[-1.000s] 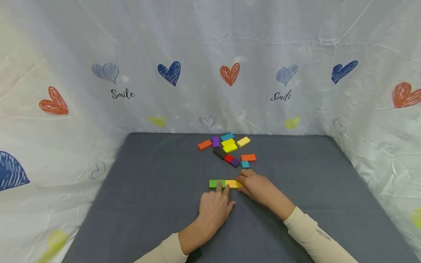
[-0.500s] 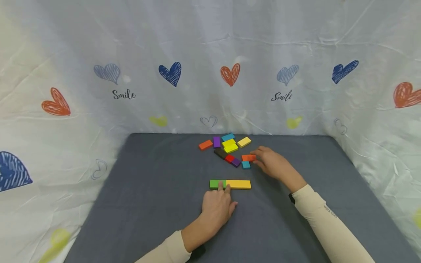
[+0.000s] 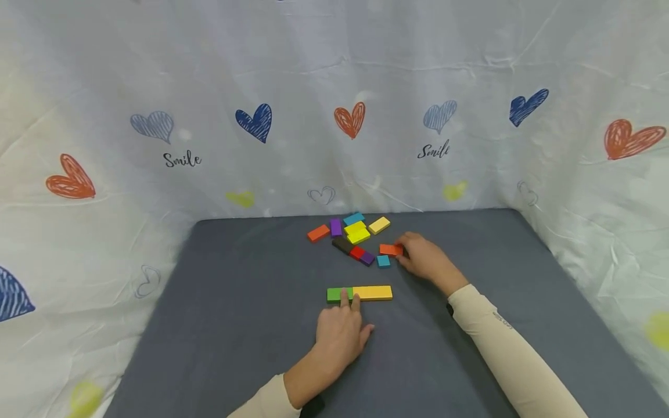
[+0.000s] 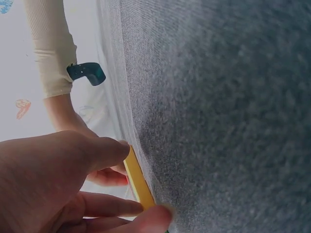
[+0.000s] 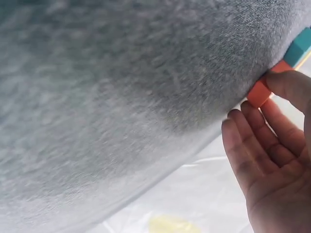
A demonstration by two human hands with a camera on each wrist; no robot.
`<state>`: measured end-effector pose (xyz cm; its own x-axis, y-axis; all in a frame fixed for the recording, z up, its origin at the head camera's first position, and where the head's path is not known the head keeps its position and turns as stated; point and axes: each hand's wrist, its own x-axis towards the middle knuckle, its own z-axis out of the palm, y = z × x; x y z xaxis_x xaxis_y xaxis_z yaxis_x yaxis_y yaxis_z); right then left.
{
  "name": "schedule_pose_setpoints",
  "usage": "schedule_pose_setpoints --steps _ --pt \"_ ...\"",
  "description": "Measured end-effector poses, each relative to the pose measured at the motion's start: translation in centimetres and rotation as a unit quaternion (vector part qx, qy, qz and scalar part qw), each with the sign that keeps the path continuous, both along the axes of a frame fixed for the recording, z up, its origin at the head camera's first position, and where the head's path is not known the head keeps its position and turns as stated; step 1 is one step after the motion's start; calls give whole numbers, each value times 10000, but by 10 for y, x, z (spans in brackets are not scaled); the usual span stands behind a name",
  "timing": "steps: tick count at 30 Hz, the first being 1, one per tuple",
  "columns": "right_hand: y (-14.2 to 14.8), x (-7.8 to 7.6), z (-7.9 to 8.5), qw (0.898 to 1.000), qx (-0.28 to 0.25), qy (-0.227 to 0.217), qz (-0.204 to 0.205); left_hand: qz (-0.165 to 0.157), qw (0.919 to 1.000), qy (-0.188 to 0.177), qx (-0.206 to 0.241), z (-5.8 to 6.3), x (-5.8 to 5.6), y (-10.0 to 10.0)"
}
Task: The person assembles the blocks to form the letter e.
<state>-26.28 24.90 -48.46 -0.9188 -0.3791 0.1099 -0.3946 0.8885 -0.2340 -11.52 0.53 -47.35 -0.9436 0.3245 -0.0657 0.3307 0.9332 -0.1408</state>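
In the head view, a green block (image 3: 333, 295) and a yellow block (image 3: 374, 292) lie end to end in a straight row on the dark cloth. My left hand (image 3: 338, 338) rests two extended fingertips on this row, around where the two colours meet. Farther back, my right hand (image 3: 425, 259) pinches the right end of an orange block (image 3: 387, 249) between thumb and fingers. The right wrist view shows the thumb on one side of that orange block (image 5: 259, 94). Just in front of it lies a small blue block (image 3: 384, 262).
Left of the orange block is a loose cluster: a black block (image 3: 342, 245), a red block (image 3: 357, 252), purple ones, bright yellow blocks (image 3: 358, 232), a pale yellow block (image 3: 379, 225) and another orange block (image 3: 318, 233). A white curtain (image 3: 292, 174) hangs behind the table.
My right hand has left the yellow block's right end, moved back to the orange block and taken hold of its end. The left hand stays on the green and yellow row.
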Motion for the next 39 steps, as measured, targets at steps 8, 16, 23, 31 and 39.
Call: schedule_pose_setpoints --steps 8,16,23,31,39 --pt "17 18 15 9979 -413 -455 -213 -38 9998 174 84 -1 3 -2" --pt "10 51 33 9946 -678 -790 -7 -24 9998 181 -49 0 2 0" --pt "-11 61 29 9950 -539 -803 266 5 10000 16 -50 0 0 0" --pt "-25 52 28 9963 -425 -651 377 -130 9998 144 -6 3 -2 1" --pt "-39 41 19 9958 -342 -803 292 -115 9999 -19 -35 4 -2 -1"
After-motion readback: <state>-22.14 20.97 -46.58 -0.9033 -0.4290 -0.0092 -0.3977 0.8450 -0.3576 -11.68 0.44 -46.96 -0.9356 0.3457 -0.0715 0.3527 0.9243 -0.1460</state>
